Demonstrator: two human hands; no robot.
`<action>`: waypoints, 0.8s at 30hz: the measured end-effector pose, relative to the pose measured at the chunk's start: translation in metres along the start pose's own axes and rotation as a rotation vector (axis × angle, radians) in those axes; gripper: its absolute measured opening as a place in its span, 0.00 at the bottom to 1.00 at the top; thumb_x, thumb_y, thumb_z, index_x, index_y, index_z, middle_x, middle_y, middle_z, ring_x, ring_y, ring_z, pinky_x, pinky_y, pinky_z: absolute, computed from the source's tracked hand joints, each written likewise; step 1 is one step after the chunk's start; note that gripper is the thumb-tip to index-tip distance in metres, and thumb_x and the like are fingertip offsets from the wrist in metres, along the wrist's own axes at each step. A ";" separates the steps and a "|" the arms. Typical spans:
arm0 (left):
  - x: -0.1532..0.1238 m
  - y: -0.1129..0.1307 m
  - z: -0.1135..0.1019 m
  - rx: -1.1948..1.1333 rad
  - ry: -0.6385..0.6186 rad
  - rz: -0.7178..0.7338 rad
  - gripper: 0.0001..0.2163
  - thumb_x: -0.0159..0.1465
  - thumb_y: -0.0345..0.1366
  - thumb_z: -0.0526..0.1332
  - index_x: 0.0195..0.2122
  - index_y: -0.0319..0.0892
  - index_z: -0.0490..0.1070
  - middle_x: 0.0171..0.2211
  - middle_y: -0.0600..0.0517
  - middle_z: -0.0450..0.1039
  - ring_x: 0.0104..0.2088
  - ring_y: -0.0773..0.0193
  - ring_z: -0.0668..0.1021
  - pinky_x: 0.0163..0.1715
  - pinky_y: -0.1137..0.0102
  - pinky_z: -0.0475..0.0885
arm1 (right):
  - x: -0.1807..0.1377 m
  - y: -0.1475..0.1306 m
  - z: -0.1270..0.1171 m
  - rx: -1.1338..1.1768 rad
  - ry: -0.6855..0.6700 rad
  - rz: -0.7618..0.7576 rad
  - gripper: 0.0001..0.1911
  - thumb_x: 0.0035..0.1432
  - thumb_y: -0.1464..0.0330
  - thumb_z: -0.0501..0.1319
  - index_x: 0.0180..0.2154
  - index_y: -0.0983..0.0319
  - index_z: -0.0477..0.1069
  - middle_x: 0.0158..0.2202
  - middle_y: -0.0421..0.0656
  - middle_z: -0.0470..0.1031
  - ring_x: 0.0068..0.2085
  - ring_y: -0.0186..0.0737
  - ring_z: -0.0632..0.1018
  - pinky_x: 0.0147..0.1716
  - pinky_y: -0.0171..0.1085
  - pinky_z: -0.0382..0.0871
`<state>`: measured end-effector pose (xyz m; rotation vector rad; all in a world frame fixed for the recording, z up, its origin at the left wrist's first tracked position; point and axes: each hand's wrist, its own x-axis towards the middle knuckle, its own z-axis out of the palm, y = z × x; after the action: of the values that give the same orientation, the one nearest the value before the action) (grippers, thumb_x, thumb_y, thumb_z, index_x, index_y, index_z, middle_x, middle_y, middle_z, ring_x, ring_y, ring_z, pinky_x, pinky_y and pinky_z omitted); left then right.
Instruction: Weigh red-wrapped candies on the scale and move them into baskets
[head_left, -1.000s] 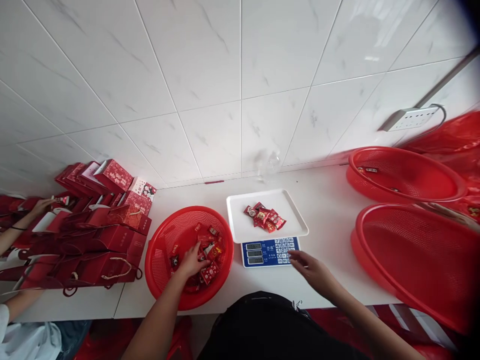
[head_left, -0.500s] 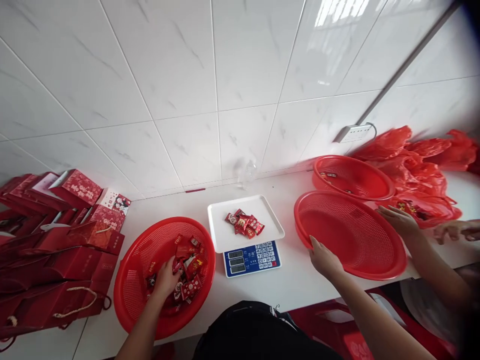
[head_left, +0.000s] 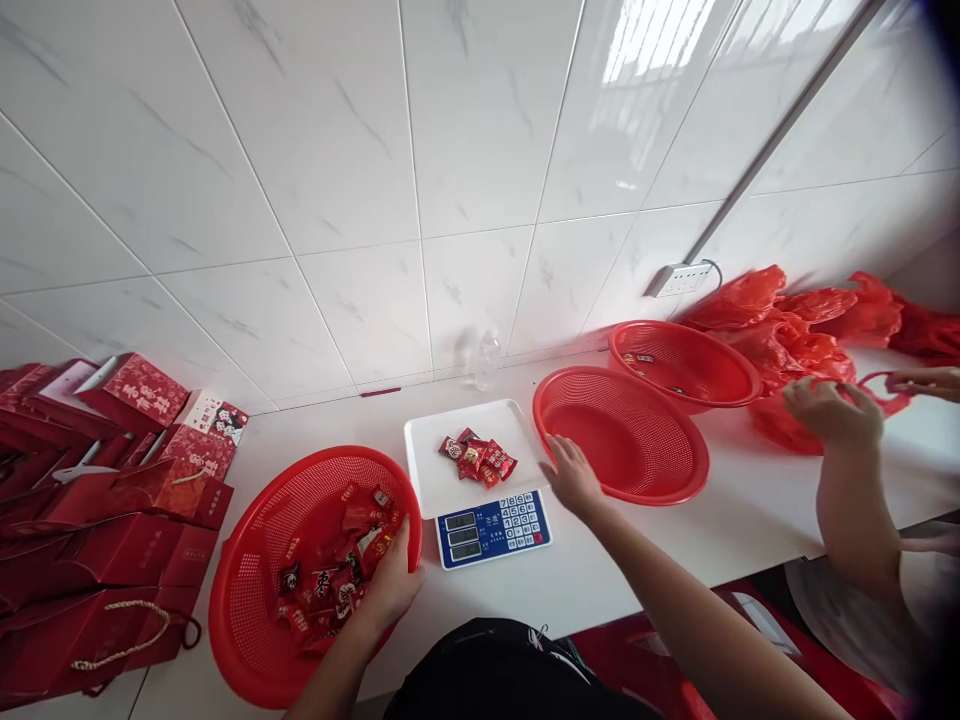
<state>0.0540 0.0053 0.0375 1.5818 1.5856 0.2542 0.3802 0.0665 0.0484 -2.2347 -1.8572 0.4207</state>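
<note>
My left hand [head_left: 391, 582] grips the right rim of a red plastic basket [head_left: 251, 530], thumb outside and fingers inside. Several red-wrapped candies [head_left: 322, 590] lie in that basket. My right hand [head_left: 576, 476] is open, fingers spread, between the white scale tray [head_left: 427, 485] and the near-left rim of a second red basket [head_left: 637, 440], in which I see no candies. A small pile of candies [head_left: 478, 457] rests on the tray. Below the tray shows the blue keypad panel of the scale [head_left: 493, 530]; its display digits are too small to read.
Red gift boxes [head_left: 142, 540] crowd the left side. A third red basket [head_left: 690, 362] with a few pieces stands behind the second. Red plastic bags [head_left: 787, 340] lie at the right, where a co-worker's hands [head_left: 836, 410] handle one. A clear bottle [head_left: 486, 360] stands by the wall.
My left hand has gone from among the candies to the basket's rim. The second basket has shifted left, close to the scale, along with my right hand. The co-worker's hand has left that basket.
</note>
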 end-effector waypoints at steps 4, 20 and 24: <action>-0.016 -0.002 -0.002 -0.013 -0.083 -0.007 0.39 0.49 0.24 0.52 0.64 0.37 0.41 0.65 0.49 0.45 0.63 0.63 0.51 0.61 0.69 0.47 | 0.006 -0.052 0.016 0.012 -0.116 -0.255 0.33 0.58 0.51 0.47 0.62 0.55 0.47 0.65 0.47 0.44 0.65 0.50 0.44 0.59 0.49 0.46; -0.045 -0.023 -0.007 0.097 -0.173 -0.078 0.36 0.51 0.30 0.53 0.63 0.33 0.47 0.62 0.47 0.53 0.62 0.61 0.55 0.60 0.71 0.46 | 0.047 -0.090 0.043 0.031 -0.051 -0.438 0.17 0.59 0.56 0.51 0.46 0.53 0.69 0.47 0.45 0.70 0.43 0.42 0.72 0.39 0.37 0.65; -0.043 -0.027 -0.007 0.099 -0.176 -0.064 0.36 0.51 0.31 0.53 0.63 0.34 0.47 0.62 0.47 0.53 0.62 0.61 0.55 0.60 0.71 0.47 | 0.060 -0.086 0.030 0.139 0.065 -0.277 0.22 0.64 0.58 0.41 0.38 0.58 0.71 0.36 0.44 0.75 0.39 0.38 0.74 0.34 0.33 0.64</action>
<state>0.0228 -0.0346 0.0415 1.5797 1.5283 0.0015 0.3008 0.1409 0.0440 -1.8462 -1.9990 0.4085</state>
